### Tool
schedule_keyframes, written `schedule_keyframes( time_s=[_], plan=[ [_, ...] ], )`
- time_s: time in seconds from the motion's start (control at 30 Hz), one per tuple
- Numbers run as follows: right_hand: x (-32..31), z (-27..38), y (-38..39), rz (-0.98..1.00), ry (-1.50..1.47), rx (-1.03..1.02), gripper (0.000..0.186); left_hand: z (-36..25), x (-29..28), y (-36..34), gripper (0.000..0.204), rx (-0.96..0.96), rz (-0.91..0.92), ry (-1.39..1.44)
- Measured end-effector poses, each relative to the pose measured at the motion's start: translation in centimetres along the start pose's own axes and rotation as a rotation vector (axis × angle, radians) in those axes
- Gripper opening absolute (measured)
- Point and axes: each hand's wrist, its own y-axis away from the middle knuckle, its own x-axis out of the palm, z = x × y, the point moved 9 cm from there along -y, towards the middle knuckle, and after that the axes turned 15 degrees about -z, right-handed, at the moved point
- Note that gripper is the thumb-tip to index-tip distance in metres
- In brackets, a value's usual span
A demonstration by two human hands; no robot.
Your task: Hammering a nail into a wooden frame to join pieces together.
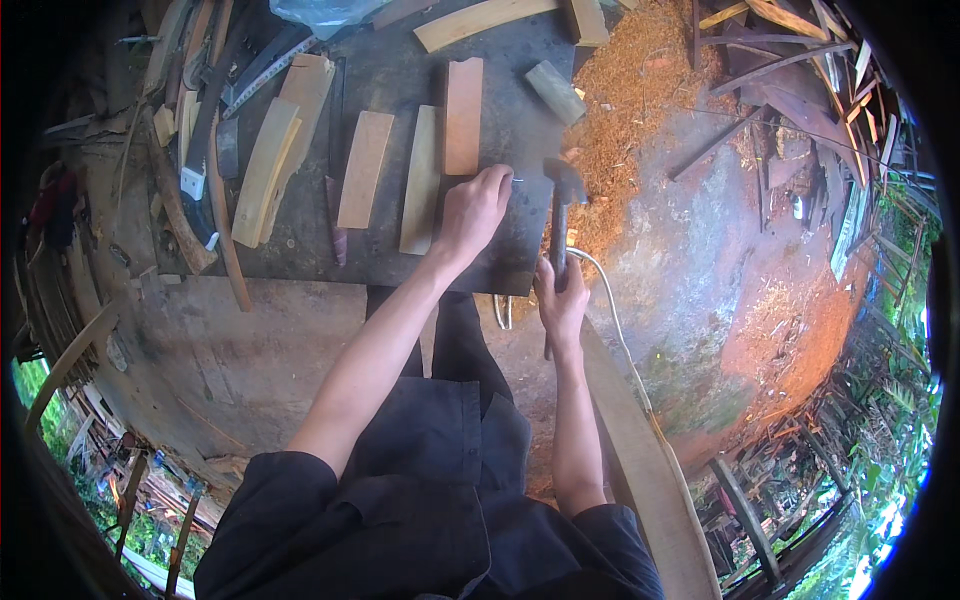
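My left hand is over the dark worktop near its right edge, fingers pinched on a small thin nail-like piece. Just beyond it lies a reddish wooden block, with a paler long block alongside and a short light block farther left. In my right hand is a hammer, gripped by its handle just off the worktop's edge, head raised toward the top of the view.
Curved wood pieces, a handsaw and a plastic bag crowd the left and back. Orange sawdust covers ground at right, beside scrap wood. A long board and pale cord run beside my right arm.
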Motion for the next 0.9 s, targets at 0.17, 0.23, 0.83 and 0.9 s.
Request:
schedule_keyframes(
  time_s=[0.17,0.23,0.83,0.9],
  plan=[
    [1.4,2.7,-4.0,-0.114,-0.115,0.046,0.040,-0.1,0.5,-0.7,0.007,-0.058,0.048,-0.036],
    [1.6,3.9,-6.6,-0.155,-0.144,0.005,0.044,-0.2,0.8,-1.0,0.009,-0.075,0.061,-0.054],
    [5.2,3.6,-10.6,-0.227,0.085,0.085,0.083,0.4,0.8,-1.4,0.011,-0.147,0.109,-0.124],
    [5.0,3.2,-10.8,-0.223,0.095,0.084,0.083,0.1,1.0,-1.5,0.011,-0.145,0.120,-0.128]
  ],
)
